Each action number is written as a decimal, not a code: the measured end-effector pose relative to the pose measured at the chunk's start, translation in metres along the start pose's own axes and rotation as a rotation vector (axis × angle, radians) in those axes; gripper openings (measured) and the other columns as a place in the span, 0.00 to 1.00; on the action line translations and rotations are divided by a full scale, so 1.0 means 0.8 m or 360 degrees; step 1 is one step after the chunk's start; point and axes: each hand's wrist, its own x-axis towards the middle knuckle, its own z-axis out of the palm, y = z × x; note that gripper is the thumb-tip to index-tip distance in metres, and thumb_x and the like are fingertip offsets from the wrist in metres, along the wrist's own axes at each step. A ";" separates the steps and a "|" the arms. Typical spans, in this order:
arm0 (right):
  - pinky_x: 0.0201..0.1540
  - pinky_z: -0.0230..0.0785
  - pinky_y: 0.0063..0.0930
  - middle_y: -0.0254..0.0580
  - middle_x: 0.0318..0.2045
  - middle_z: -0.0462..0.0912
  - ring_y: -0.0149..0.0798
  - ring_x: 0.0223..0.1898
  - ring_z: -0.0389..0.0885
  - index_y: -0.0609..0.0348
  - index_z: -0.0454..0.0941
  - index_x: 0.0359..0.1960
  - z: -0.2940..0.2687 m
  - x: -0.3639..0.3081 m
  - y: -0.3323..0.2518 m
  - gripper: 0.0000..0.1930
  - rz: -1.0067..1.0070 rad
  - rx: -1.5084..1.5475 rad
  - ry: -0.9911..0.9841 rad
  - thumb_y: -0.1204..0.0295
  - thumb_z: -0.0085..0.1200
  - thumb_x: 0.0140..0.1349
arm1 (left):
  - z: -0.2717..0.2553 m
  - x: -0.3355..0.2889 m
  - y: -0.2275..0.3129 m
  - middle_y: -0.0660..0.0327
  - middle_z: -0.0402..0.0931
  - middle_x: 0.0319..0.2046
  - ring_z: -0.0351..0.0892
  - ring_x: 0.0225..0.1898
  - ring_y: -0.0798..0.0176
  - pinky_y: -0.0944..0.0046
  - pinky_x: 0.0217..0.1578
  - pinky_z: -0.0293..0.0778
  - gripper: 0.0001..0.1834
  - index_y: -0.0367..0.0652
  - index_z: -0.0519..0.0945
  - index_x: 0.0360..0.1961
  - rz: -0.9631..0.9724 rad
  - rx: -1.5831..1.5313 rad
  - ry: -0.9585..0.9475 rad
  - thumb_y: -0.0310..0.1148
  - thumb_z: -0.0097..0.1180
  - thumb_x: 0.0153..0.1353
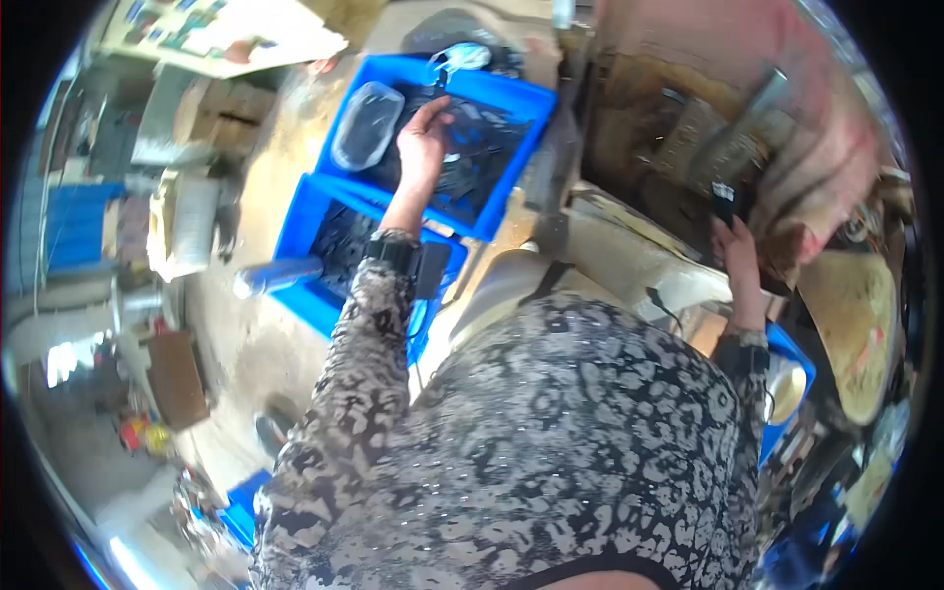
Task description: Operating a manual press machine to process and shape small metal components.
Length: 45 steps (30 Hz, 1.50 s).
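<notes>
right now the left hand [423, 152] is out over the upper blue plastic crate [537, 108], fingers loosely bent and a little apart, above a bed of dark flat pieces [477, 182]; whether the fingertips pinch one of them, you cannot tell from this angle. just beside that hand, inside the same crate, sits a clear plastic tub [368, 126], and at the far rim a pale blue face mask [462, 56] is draped.

and over on the other side, the right hand [737, 254] has its fingers closed around the lower end of a small black piece [723, 202] with pale markings, held out before a grimy metal work area [629, 123], a pinkish cloth [836, 128] hanging next to it.

nearer the body, a second blue crate [290, 236] adjoins the first, more dark pieces in it, a silvery cylinder [278, 276] at its left side. both arms wear mottled black-and-grey sleeves [364, 344], a black wristband [393, 252] at the left wrist. down by the right forearm, another blue crate [790, 374] peeks out.
</notes>
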 end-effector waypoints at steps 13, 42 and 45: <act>0.20 0.65 0.20 0.39 0.26 0.80 0.26 0.20 0.73 0.64 0.74 0.43 -0.004 -0.013 -0.001 0.10 -0.0243 0.0489 -0.0133 0.74 0.55 0.62 | 0.204 -0.039 0.092 0.59 0.77 0.31 0.73 0.24 0.67 0.68 0.26 0.70 0.21 0.41 0.82 0.40 0.0864 0.0086 -0.1044 0.12 0.43 0.51; 0.25 0.65 0.18 0.31 0.26 0.76 0.23 0.24 0.71 0.62 0.73 0.55 -0.001 -0.011 0.014 0.21 -0.0476 0.0358 0.0183 0.76 0.56 0.59 | 0.256 -0.050 0.065 0.57 0.77 0.31 0.72 0.19 0.68 0.68 0.22 0.69 0.17 0.38 0.82 0.38 0.1088 0.0282 -0.1021 0.13 0.44 0.54; 0.24 0.64 0.17 0.31 0.27 0.76 0.23 0.23 0.72 0.63 0.73 0.54 0.001 -0.010 0.015 0.22 -0.0461 0.0383 0.0195 0.80 0.58 0.55 | 0.256 -0.051 0.066 0.57 0.77 0.30 0.73 0.19 0.67 0.67 0.22 0.70 0.17 0.38 0.82 0.37 0.1115 0.0299 -0.0983 0.13 0.44 0.54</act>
